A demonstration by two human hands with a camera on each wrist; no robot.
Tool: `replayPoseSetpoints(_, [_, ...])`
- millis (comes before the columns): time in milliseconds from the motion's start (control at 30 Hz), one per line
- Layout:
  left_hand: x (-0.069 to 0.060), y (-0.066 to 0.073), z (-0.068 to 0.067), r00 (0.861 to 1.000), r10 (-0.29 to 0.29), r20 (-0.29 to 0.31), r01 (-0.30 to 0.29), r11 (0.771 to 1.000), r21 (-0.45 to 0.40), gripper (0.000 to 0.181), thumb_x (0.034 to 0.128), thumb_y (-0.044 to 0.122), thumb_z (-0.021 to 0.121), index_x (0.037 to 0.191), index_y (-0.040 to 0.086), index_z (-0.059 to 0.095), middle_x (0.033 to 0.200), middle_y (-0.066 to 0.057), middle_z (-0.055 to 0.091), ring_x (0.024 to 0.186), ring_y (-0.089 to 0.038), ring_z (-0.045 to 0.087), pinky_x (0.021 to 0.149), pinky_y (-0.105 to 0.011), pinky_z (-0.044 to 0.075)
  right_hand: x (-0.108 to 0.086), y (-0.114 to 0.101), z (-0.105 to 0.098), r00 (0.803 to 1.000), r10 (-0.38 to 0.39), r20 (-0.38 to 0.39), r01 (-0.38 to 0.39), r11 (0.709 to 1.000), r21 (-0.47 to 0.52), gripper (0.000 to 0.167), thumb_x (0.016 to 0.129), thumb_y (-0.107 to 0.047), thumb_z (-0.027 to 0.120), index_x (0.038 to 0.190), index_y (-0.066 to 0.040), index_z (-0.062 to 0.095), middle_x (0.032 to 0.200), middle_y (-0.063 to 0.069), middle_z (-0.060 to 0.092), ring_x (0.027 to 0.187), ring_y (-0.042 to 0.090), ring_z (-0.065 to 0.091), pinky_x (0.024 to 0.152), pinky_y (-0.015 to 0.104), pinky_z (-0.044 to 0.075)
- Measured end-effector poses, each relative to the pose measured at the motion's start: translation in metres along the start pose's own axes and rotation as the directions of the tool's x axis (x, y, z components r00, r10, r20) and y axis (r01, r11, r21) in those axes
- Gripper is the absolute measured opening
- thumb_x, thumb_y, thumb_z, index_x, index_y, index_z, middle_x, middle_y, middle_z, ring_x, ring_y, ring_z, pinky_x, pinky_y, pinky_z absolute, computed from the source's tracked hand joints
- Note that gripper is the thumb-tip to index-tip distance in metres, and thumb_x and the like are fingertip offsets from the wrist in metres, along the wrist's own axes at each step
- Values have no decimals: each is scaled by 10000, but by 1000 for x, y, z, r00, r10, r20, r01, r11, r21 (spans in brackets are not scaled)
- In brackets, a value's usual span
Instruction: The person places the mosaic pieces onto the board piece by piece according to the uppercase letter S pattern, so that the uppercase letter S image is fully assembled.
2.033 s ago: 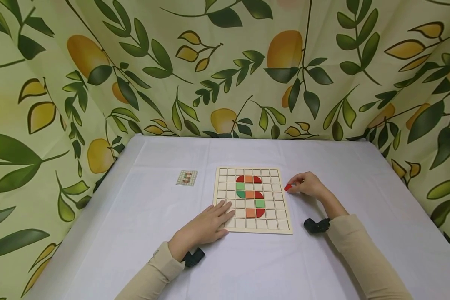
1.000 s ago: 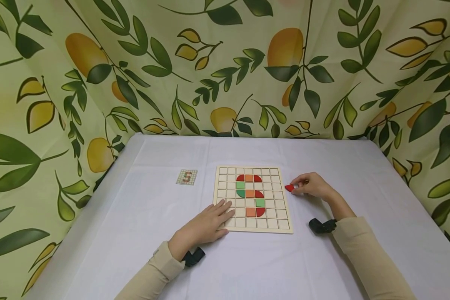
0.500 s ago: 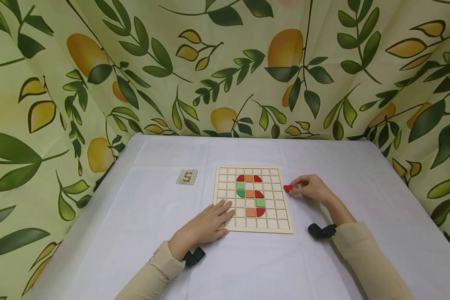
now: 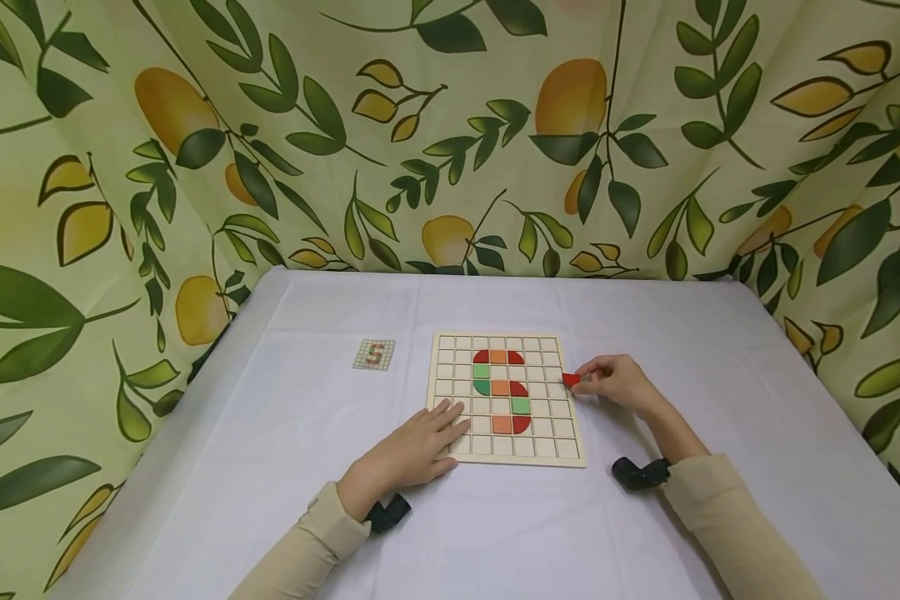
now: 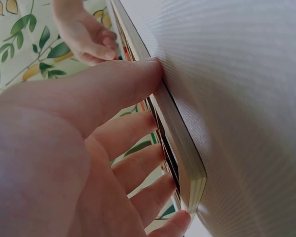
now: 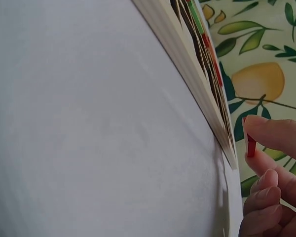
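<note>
A square wooden grid board (image 4: pixel 465 447) lies on the table, with red, orange and green tiles set in its cells in an S shape. My left hand (image 4: pixel 416 446) rests on the board's lower left part, fingers spread; in the left wrist view the thumb (image 5: pixel 133 79) touches the board's edge. At the board's right edge my right hand (image 4: pixel 621 383) pinches a red tile (image 4: pixel 571 380) with one curved side between thumb and index finger. The right wrist view shows this red tile (image 6: pixel 250 140) edge-on, held above the table, its other fingers curled below.
A small card (image 4: pixel 374 355) printed with an S pattern on a grid lies left of the board. The white cloth (image 4: pixel 307 433) covers the table. A curtain (image 4: pixel 450 150) with fruit and leaves hangs behind. Each wrist carries a black camera (image 4: pixel 640 474).
My right hand turned the red tile between its fingers, then moved left with it to the board's right edge. The left hand and the tiles on the board have stayed in place.
</note>
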State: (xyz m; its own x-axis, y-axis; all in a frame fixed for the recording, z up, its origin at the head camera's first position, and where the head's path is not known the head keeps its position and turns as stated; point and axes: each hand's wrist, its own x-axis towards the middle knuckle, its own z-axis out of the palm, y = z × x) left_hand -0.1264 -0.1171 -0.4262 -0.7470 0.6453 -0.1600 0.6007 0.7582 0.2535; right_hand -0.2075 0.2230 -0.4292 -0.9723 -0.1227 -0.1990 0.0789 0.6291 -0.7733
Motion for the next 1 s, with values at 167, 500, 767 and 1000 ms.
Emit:
replayPoseSetpoints(167, [0, 0, 0, 1000, -4, 1, 4, 1000, -4, 552, 970, 290, 555, 1472, 113, 408, 1591, -118, 311, 1498, -319, 260, 1199, -499, 314, -4, -5, 5, 1000, 4, -4, -4, 1000, 2, 340, 791, -142, 763, 1035, 74, 667, 660, -58, 471, 614, 71, 422, 518, 196, 361])
replayPoseSetpoints(500, [0, -2, 3, 1000, 3, -10, -2, 1000, 19, 557, 967, 298, 560, 1470, 114, 410, 1587, -118, 320, 1494, -317, 272, 1198, -492, 320, -11, -15, 16, 1000, -7, -25, 7, 1000, -11, 346, 787, -178, 781, 1014, 63, 683, 646, -49, 472, 645, 95, 427, 528, 194, 343])
replayPoseSetpoints(767, [1, -1, 3, 1000, -5, 1, 5, 1000, 10, 556, 972, 306, 553, 1475, 121, 404, 1593, -110, 309, 1500, -309, 259, 1203, -490, 313, -15, -19, 23, 1000, -1, -26, 1, 1000, -11, 341, 790, -183, 782, 1019, 52, 688, 656, -37, 463, 661, 122, 422, 523, 204, 332])
replayPoseSetpoints(1000, [1, -1, 2, 1000, -14, 10, 14, 1000, -3, 555, 974, 303, 549, 1478, 125, 399, 1598, -101, 300, 1504, -303, 249, 1208, -490, 305, -20, -24, 31, 999, -20, -28, 20, 1000, -9, 325, 784, -165, 782, 1001, 57, 687, 656, -38, 460, 646, 114, 417, 515, 197, 331])
